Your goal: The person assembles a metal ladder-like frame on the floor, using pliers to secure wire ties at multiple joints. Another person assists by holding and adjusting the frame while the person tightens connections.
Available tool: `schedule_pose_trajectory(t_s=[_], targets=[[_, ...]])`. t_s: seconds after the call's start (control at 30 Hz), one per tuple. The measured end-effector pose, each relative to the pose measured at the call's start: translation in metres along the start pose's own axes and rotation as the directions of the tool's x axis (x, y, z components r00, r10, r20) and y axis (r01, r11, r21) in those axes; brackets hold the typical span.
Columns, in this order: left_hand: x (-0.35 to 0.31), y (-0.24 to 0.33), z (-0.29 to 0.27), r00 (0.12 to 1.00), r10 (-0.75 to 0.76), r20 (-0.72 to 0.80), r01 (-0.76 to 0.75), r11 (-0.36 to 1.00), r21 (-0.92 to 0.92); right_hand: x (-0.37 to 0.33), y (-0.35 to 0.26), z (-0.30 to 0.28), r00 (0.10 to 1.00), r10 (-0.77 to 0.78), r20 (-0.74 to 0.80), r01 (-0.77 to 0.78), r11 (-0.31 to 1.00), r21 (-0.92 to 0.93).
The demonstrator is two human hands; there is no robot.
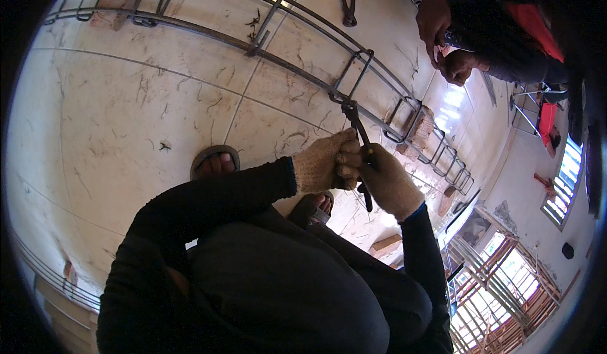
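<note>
A pair of dark pincers [359, 125] is gripped in my gloved right hand [387, 182], its jaws up against a joint of the steel rebar cage [294, 71]. One handle end pokes out below my fingers. Close beside it, my gloved left hand [319, 163] is closed, its fingertips meeting those of the right. Thin wire ends seem to stick out under the fingers, but what the left hand holds is hidden. The cage, long bars with square stirrups, runs from upper left to right, just beyond my hands.
Bricks prop the cage, one brick [418, 129] at the right. Another dark two-handled tool [348, 3] lies beyond it. A co-worker's hands [455, 67] are at upper right. Wire scraps litter the tiled floor [145, 132]. A loose brick [386, 246] lies near my right forearm.
</note>
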State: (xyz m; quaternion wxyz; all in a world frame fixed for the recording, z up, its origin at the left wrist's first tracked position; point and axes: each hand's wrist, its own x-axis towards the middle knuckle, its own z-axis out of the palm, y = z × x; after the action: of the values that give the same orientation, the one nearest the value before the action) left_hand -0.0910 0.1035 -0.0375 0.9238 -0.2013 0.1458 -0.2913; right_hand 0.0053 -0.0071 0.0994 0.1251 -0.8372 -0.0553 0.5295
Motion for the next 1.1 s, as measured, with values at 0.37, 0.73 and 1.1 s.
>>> schedule_pose_trajectory(t_s=[0.37,0.73,1.1], targets=[[-0.020,0.013,-0.039,0.905,0.338,-0.257,-0.132,0.800,0.585,0.010,0.025,0.016,0.988,-0.048,0.143,-0.088,0.588,0.804],[0.060,-0.006,0.002,0.867,0.418,-0.270,-0.304,0.874,0.379,-0.019,0.004,0.009,0.994,0.106,-0.010,-0.095,0.923,0.372],[0.058,-0.011,0.018,0.741,0.530,-0.414,-0.330,0.823,0.462,-0.029,-0.020,0.042,0.930,0.071,-0.361,-0.239,0.862,-0.447]])
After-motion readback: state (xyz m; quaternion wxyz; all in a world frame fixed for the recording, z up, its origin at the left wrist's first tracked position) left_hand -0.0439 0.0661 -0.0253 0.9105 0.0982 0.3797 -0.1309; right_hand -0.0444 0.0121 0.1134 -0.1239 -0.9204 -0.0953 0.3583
